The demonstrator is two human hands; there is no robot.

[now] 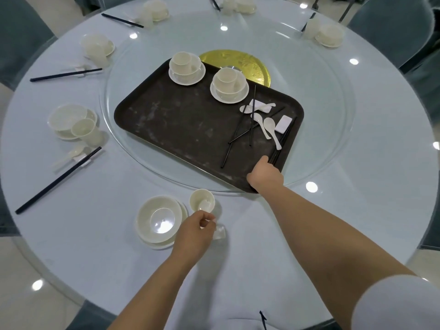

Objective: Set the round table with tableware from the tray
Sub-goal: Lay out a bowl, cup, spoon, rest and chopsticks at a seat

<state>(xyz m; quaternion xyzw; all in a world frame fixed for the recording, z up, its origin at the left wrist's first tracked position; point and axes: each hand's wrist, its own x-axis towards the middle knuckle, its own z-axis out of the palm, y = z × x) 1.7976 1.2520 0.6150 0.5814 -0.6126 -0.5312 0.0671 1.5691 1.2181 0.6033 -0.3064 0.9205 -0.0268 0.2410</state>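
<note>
A dark brown tray lies on the glass turntable. It holds two stacked cup-bowl-plate sets, loose black chopsticks, white spoons and white rests. My right hand is at the tray's near corner, fingers curled on the near ends of a pair of chopsticks. In front of me stand a cream bowl on a plate and a cup. My left hand pinches a white spoon beside the cup, over a small rest.
The round table has a pale cloth under glass. Finished place settings ring its left and far sides, such as bowl, cup and chopsticks. A gold disc sits behind the tray. Grey-blue chairs surround the table.
</note>
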